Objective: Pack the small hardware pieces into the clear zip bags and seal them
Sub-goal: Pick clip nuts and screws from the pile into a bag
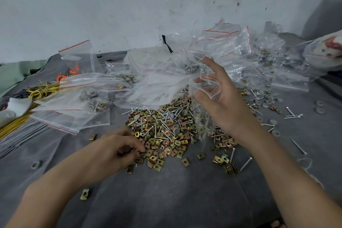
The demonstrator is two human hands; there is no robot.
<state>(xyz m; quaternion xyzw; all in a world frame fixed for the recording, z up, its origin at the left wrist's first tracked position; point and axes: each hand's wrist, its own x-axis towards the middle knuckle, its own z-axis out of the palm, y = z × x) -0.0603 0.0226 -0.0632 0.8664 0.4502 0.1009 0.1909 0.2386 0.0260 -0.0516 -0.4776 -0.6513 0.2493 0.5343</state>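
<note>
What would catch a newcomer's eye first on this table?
The heap of brass clips and silver screws at the centre of the grey cloth. Above it the right hand holds a clear zip bag, while the left hand pinches clips at the heap's near edge. Behind lies a drift of red-striped bags.

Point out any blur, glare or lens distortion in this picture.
Head view: the left hand is motion-blurred over the brass clips; the clear bag in the right hand shows pale sheen; light is flat, shadows soft; wide-angle bending at the edges.
</note>
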